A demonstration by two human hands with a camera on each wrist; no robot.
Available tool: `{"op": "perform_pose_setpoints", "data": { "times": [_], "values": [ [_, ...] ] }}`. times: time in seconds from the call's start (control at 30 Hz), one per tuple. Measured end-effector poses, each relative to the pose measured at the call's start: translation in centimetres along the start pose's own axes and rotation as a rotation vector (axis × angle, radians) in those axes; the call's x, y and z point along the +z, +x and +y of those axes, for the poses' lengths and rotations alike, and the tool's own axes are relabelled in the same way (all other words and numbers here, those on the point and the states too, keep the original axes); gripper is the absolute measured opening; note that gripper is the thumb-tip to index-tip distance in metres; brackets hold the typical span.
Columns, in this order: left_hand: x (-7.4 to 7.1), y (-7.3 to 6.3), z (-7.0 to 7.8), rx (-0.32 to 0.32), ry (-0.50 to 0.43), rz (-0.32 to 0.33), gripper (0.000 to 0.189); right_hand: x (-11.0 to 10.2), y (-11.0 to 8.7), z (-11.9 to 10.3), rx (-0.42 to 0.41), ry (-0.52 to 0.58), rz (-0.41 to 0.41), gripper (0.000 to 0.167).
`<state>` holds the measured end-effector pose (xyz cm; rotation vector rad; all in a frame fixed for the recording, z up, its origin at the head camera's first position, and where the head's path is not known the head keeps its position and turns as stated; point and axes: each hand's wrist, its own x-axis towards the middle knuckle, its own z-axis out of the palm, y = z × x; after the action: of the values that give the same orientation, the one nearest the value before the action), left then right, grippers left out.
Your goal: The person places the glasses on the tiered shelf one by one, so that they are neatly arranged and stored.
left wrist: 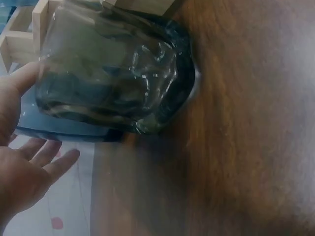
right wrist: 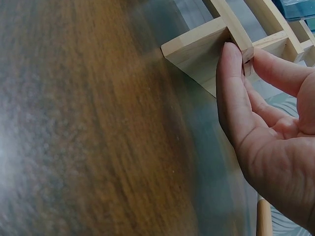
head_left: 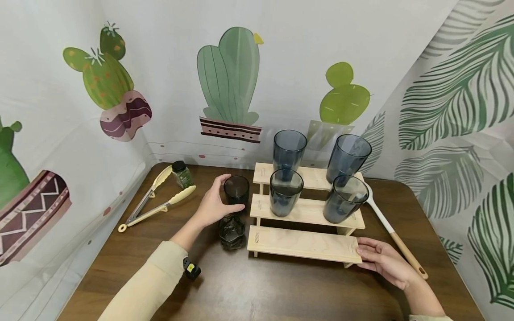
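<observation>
My left hand [head_left: 213,203] curves about a dark tumbler [head_left: 237,189], left of a tiered wooden display stand [head_left: 303,243]. In the left wrist view its fingers are spread, with a small gap between the fingertips and that tumbler. A wavy-sided dark glass [head_left: 232,232] stands in front and partly hides the tumbler in the wrist view. My right hand [head_left: 387,261] pinches the right end of the stand's lowest tier between thumb and fingers. Blue-grey tumblers stand on the upper tiers: two [head_left: 290,149] on top and two [head_left: 286,194] on the middle one. The lowest tier carries nothing.
Tongs [head_left: 154,198] with cream tips lie spread at the left, beside a black-lidded jar [head_left: 182,174] with green contents. A white utensil with a wooden handle [head_left: 407,254] lies right of the stand. A printed cloth [head_left: 168,67] hangs behind the brown table [head_left: 281,290].
</observation>
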<state>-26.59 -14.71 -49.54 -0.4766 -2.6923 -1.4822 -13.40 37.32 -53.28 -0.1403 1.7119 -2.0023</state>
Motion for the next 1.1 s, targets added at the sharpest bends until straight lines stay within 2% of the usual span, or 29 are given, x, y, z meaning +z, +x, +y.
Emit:
{"op": "perform_pose_setpoints", "data": {
  "times": [0.17,0.37,0.53,0.77,0.93,1.1],
  "values": [
    [0.0,0.4,-0.5,-0.005,-0.036,-0.006,0.099,0.0,0.0,0.0,-0.001,0.000,0.000,0.031],
    [0.1,0.7,-0.9,-0.005,0.002,-0.020,0.098,0.1,0.1,-0.1,0.008,0.002,0.008,0.030],
    [0.1,0.8,-1.0,0.005,0.046,-0.005,0.096,0.2,0.1,-0.1,0.011,0.003,0.015,0.030],
    [-0.1,0.7,-1.1,-0.002,0.080,0.068,0.094,0.3,0.2,-0.1,0.008,0.019,0.010,0.028],
    [-0.6,0.6,-1.0,-0.015,0.073,0.130,0.092,0.2,0.1,-0.1,0.005,0.021,0.004,0.028],
    [-1.4,0.4,-0.4,-0.019,0.056,0.180,0.093,0.0,0.0,0.0,0.015,0.012,0.012,0.029]
  ]
}}
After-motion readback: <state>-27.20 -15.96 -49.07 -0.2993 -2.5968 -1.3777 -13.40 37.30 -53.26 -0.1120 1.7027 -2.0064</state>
